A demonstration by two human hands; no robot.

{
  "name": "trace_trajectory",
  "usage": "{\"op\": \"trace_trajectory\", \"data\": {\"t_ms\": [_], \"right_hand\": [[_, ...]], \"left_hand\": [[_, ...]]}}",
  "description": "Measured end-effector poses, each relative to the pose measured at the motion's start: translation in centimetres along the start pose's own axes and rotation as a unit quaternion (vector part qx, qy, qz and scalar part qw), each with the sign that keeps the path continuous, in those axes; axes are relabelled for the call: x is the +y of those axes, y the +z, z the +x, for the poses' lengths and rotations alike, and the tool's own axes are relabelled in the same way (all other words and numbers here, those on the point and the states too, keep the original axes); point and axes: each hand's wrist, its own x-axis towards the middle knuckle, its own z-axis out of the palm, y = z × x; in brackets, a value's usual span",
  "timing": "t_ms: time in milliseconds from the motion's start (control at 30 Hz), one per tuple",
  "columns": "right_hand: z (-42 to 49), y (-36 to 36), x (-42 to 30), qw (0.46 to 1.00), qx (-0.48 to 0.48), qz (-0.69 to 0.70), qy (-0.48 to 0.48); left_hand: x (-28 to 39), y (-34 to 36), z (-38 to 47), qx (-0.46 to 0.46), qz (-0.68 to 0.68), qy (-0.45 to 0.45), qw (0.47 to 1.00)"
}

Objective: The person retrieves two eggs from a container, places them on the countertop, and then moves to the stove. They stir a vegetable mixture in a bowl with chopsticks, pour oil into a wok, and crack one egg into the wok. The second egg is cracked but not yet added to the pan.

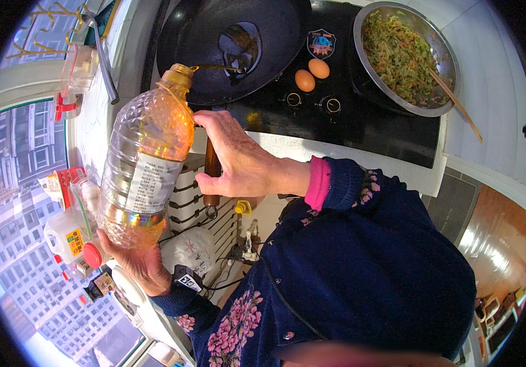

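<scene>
A large clear plastic oil bottle (143,165) is tilted with its uncapped mouth over a black wok (189,41). A thin stream of oil (219,68) runs from the mouth into a pool on the wok's bottom. My left hand (141,266) grips the bottle's base from below. My right hand (244,160) is at the bottle's upper side near the neck, fingertips against it, partly hidden behind it. The wok's wooden handle (213,169) points towards me, behind my right hand. Two brown eggs (305,80) lie on the black glass stove (359,133), right of the wok.
A steel bowl (451,50) of shredded vegetables stands at the right of the stove, with wooden chopsticks (462,110) leaning out over its rim. Along the window at left are a metal utensil (102,64), jars, a white jug (63,234) and a red-lidded container (92,255).
</scene>
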Motion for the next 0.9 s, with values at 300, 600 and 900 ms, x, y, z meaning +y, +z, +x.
{"op": "trace_trajectory", "data": {"t_ms": [300, 600, 900], "right_hand": [[0.1, -0.2, 0.6, 1.0, 0.005, -0.005, 0.002], [1.2, -0.2, -0.2, 0.995, 0.051, -0.069, -0.047], [2.7, -0.9, -2.6, 0.976, 0.093, -0.149, -0.129]], "left_hand": [[-0.8, 0.4, 0.2, 0.016, 0.012, 0.003, 1.0], [-3.7, -1.2, 2.6, -0.014, -0.029, -0.02, 0.999], [-8.4, -2.4, 5.8, -0.079, -0.186, -0.088, 0.975]]}}
